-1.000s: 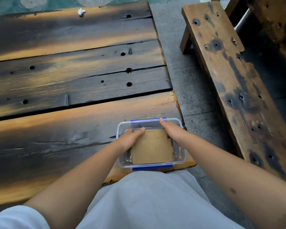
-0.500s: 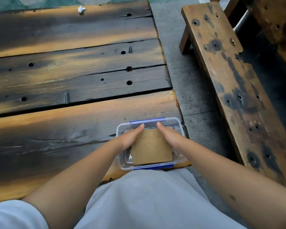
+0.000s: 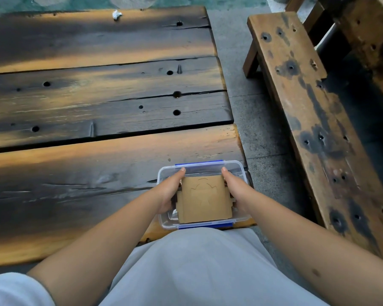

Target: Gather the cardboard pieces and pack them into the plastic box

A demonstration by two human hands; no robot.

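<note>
A clear plastic box [image 3: 237, 167] with blue clips stands on the near right corner of the wooden table. A stack of brown cardboard pieces [image 3: 205, 198] sits inside it, the top piece showing cut lines. My left hand [image 3: 169, 191] presses against the stack's left side, fingers reaching toward the box's far wall. On the stack's right side my right hand [image 3: 236, 188] does the same. Both hands are inside the box and squeeze the stack between them. The pieces underneath are hidden.
The dark plank table [image 3: 97, 107] stretches away to the left and far side. A small white crumpled scrap [image 3: 116, 14] lies at its far edge. A wooden bench [image 3: 307, 120] stands to the right across a strip of concrete floor [image 3: 250, 120].
Both hands slid from on top of the cardboard to its left and right sides, gripping the stack between them. The box stayed in place.
</note>
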